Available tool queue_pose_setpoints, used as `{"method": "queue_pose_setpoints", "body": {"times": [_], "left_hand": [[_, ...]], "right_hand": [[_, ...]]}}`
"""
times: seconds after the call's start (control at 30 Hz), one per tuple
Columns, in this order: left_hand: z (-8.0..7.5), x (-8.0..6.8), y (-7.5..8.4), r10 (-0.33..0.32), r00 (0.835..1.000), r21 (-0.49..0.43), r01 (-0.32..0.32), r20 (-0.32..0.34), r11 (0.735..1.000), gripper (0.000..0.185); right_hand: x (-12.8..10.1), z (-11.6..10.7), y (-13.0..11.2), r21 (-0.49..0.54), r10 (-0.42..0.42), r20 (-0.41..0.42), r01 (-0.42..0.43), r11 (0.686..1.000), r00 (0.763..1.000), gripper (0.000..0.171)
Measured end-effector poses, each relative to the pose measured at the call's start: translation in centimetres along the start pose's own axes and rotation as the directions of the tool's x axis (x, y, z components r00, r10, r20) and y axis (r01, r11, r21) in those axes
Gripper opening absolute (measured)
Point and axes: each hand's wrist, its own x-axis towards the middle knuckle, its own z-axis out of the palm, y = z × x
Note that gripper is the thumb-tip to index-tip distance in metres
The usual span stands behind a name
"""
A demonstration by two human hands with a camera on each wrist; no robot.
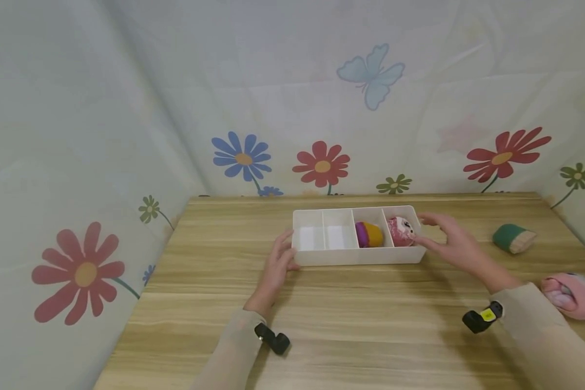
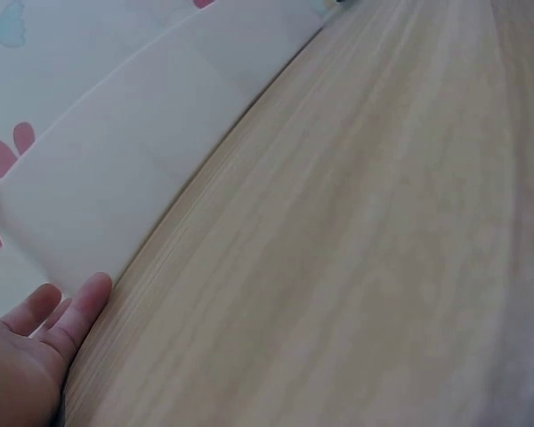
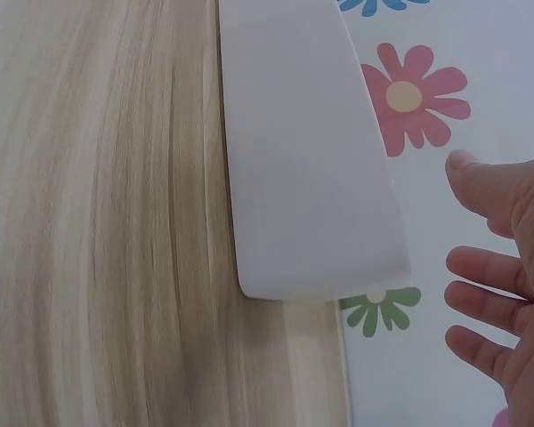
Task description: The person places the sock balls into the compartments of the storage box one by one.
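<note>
A long white divided box (image 1: 329, 258) lies lengthwise across the wooden table. In its third compartment from the left sits a purple and orange rolled bundle (image 1: 369, 235); a pink and white rolled bundle (image 1: 401, 232) with dark spots fills the rightmost one. At the box's left end, my left hand (image 1: 277, 261) rests its fingertips against the wall. Its thumb lies at the bottom corner in the left wrist view. My right hand (image 1: 452, 242) is beside the right end, thumb and fingers spread apart around that corner. In the right wrist view its fingers (image 3: 485, 307) hold nothing.
To the right on the table (image 1: 351, 325) lie a green and beige rolled bundle (image 1: 513, 239) and a pink rolled fabric bundle (image 1: 574, 296), the latter close to my right sleeve. A white flowered curtain (image 1: 283, 97) hangs behind the table and along its left side.
</note>
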Motion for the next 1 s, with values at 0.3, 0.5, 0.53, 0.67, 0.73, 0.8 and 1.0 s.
{"method": "queue_pose_setpoints", "body": {"times": [0.3,0.5,0.53,0.67,0.73,0.8,1.0], "left_hand": [[0.1,0.0,0.1,-0.004,1.000,-0.004,0.004,-0.005,1.000,0.049],[0.1,0.0,0.0,-0.001,1.000,-0.018,0.001,-0.005,1.000,0.048],[0.1,0.0,0.0,-0.001,1.000,-0.018,0.001,-0.004,1.000,0.048],[0.1,0.0,-0.1,0.000,1.000,-0.016,0.000,0.007,1.000,0.048],[0.0,0.0,-0.1,0.002,1.000,-0.021,-0.002,0.009,1.000,0.048],[0.0,0.0,-0.1,0.007,1.000,-0.016,-0.007,0.006,1.000,0.048],[0.0,0.1,-0.1,0.007,1.000,-0.015,-0.007,-0.001,1.000,0.048]], "right_hand": [[-1.3,-1.3,0.6,-0.045,0.048,-0.006,-0.048,0.998,0.999,0.057],[-2.3,-1.9,1.1,-0.077,0.026,-0.042,-0.030,0.997,0.999,0.057],[-2.4,-2.0,1.1,-0.079,0.017,-0.051,-0.021,0.997,0.999,0.057],[-3.0,-2.4,1.5,-0.095,0.008,-0.078,-0.015,0.995,0.997,0.056],[-3.3,-2.6,1.7,-0.101,0.015,-0.083,-0.023,0.995,0.996,0.056],[-3.5,-2.9,1.9,-0.103,0.027,-0.084,-0.035,0.994,0.996,0.057],[-4.2,-3.6,2.6,-0.096,0.053,-0.109,-0.064,0.993,0.993,0.057]]}}
